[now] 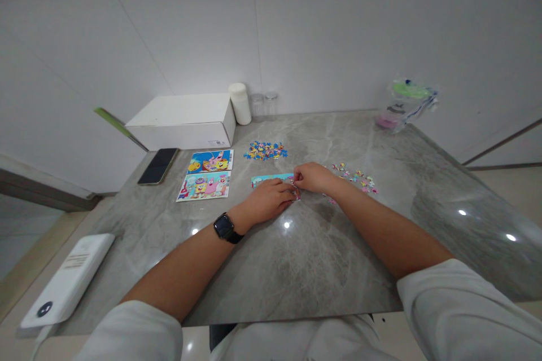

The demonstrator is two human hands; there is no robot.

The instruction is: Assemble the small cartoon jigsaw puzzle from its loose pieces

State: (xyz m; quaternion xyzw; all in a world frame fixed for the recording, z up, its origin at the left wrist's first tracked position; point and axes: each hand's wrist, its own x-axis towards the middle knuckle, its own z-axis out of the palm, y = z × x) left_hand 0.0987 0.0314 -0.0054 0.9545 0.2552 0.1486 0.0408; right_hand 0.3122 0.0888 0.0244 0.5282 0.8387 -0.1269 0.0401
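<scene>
A partly assembled jigsaw puzzle (271, 178) with a turquoise top edge lies on the table, mostly covered by my hands. My left hand (271, 198) rests flat across it with the fingers stretched out. At the puzzle's right end my right hand (312, 178) is closed in a pinch on a puzzle piece, mostly hidden by the fingers. Loose puzzle pieces (359, 179) are scattered to the right, some behind my right forearm. A heap of blue and yellow puzzle pieces (266, 150) sits behind the puzzle. Two cartoon picture cards, a blue one (210, 161) and a pastel one (204, 186), lie at the left.
On the grey table (271, 271) are a phone (158, 166), a white power bank (70, 279) with a cable, and a white box (182, 121). A white bottle (240, 104) and two clear glasses (271, 106) stand by the wall. A plastic bag (404, 106) lies back right.
</scene>
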